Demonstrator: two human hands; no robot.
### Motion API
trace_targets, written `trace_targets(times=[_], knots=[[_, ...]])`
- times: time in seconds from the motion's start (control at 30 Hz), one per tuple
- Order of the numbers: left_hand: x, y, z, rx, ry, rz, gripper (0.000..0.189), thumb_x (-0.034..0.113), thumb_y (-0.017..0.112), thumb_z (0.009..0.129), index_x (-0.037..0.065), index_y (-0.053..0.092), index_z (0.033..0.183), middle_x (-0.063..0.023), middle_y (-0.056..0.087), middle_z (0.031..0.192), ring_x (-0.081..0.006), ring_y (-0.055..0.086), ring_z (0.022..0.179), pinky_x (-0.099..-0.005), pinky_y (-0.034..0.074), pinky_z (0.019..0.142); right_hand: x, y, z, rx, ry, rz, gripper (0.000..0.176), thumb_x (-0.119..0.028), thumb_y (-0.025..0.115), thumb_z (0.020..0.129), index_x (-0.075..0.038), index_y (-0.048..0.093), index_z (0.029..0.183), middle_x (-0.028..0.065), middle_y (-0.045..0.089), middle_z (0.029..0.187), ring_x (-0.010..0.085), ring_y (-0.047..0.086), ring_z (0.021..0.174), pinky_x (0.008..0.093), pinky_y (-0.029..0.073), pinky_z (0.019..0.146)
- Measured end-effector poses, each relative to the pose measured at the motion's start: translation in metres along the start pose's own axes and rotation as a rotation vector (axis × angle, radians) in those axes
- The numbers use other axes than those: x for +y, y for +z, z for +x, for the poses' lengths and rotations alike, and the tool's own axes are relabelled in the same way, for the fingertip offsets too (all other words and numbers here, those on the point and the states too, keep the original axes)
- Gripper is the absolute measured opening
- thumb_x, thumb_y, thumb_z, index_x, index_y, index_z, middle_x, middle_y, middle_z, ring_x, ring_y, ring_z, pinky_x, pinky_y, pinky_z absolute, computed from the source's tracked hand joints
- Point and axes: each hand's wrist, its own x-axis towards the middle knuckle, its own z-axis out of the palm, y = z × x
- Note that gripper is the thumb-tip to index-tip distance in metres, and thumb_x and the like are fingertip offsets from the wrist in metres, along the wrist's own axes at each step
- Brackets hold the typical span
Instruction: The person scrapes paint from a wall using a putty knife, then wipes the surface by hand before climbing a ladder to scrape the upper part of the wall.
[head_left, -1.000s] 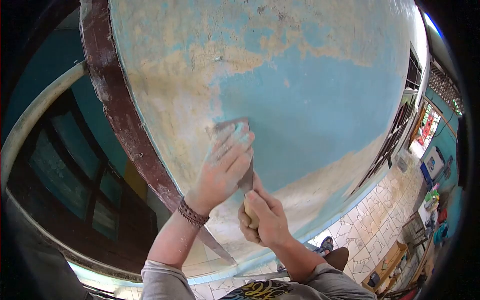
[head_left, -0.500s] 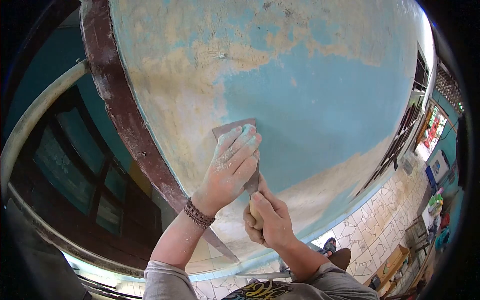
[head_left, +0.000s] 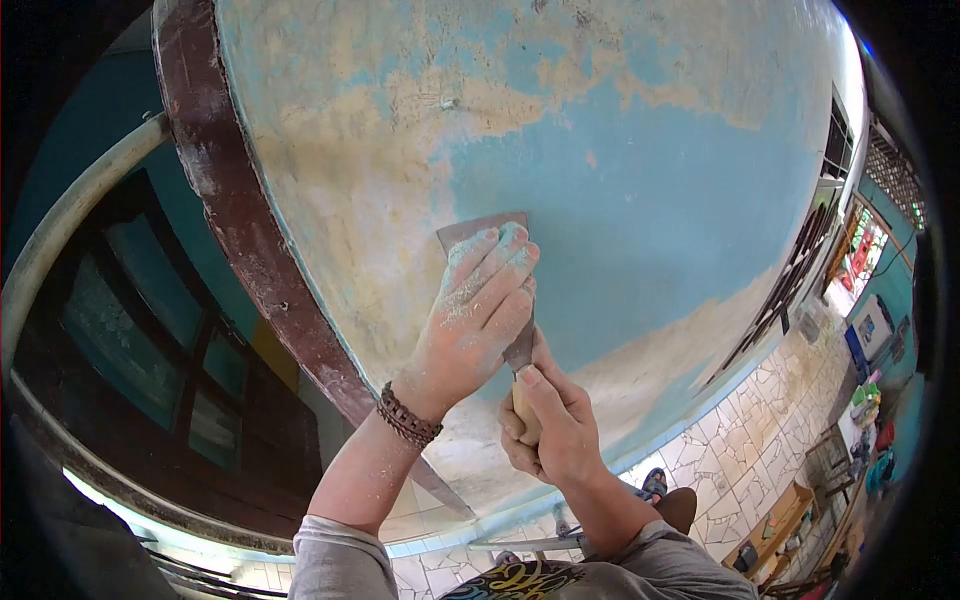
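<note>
A metal scraper [head_left: 483,227] with a wooden handle lies with its wide blade against a wall [head_left: 640,220] of blue paint and bare beige patches. My right hand [head_left: 555,420] is wrapped round the handle. Pressed flat on the blade is my left hand [head_left: 480,305], its fingers stretched toward the blade's edge and dusted with pale blue powder. The blade's edge sits where blue paint meets a beige patch. A braided bracelet [head_left: 405,418] is on my left wrist.
A dark red-brown wooden frame [head_left: 255,235] borders the wall on the left, with a dark glazed door [head_left: 130,320] beyond it. Window bars [head_left: 780,290] stand at the right. Lower right are a stone-tiled floor [head_left: 750,420] and a wooden box [head_left: 780,530] of items.
Both hands and the scraper have moved a little up and to the right along the wall. The grip on the scraper looks the same.
</note>
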Motion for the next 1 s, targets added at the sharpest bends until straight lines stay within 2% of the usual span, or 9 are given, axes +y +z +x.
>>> trace_targets(times=[0.17, 0.27, 0.43, 0.93, 1.0], knots=[[0.007, 0.003, -0.002, 0.02, -0.036, -0.031, 0.009, -0.003, 0.066, 0.081, -0.002, 0.062, 0.09, -0.0169, 0.066, 0.12, -0.0364, 0.058, 0.123, -0.0516, 0.044, 0.106, 0.002, -0.004, -0.007, -0.009, -0.002, -0.001, 0.053, -0.03, 0.04, 0.106, -0.019, 0.026, 0.156, 0.0029, 0.048, 0.065, 0.0077, 0.038, 0.038, 0.0224, 0.029, 0.034], [0.001, -0.001, 0.001, 0.012, 0.004, -0.041, 0.014, 0.002, 0.065, 0.078, -0.002, 0.06, 0.09, -0.0184, 0.061, 0.123, -0.0365, 0.054, 0.126, -0.0542, 0.042, 0.108, -0.002, 0.006, -0.007, -0.009, -0.011, 0.056, 0.052, -0.03, 0.042, 0.106, -0.016, 0.029, 0.155, 0.0022, 0.047, 0.065, 0.0066, 0.038, 0.04, 0.0216, 0.028, 0.034], [0.0, -0.003, -0.002, -0.03, 0.022, 0.021, 0.015, 0.001, 0.065, 0.077, -0.002, 0.06, 0.091, -0.0181, 0.062, 0.122, -0.0364, 0.055, 0.125, -0.0543, 0.042, 0.108, 0.007, 0.004, -0.003, -0.013, -0.006, 0.08, 0.051, -0.03, 0.041, 0.107, -0.016, 0.029, 0.155, 0.0017, 0.046, 0.064, 0.0066, 0.038, 0.04, 0.0216, 0.029, 0.034], [-0.008, -0.019, 0.01, -0.066, 0.023, 0.024, 0.018, 0.001, 0.065, 0.075, -0.002, 0.061, 0.093, -0.0174, 0.062, 0.124, -0.0363, 0.053, 0.128, -0.0535, 0.041, 0.108, -0.003, 0.017, 0.005, -0.042, -0.019, 0.116, 0.05, -0.03, 0.041, 0.107, -0.017, 0.03, 0.154, 0.0027, 0.05, 0.067, 0.0069, 0.038, 0.04, 0.0218, 0.03, 0.035], [-0.006, -0.019, 0.003, -0.075, 0.022, 0.033, 0.018, 0.001, 0.065, 0.075, -0.002, 0.061, 0.093, -0.0172, 0.062, 0.124, -0.0361, 0.053, 0.128, -0.0534, 0.041, 0.108, 0.006, 0.016, 0.0, -0.048, 0.001, 0.091, 0.053, -0.031, 0.04, 0.106, -0.021, 0.024, 0.156, 0.0041, 0.049, 0.068, 0.0089, 0.041, 0.04, 0.0227, 0.03, 0.034]])
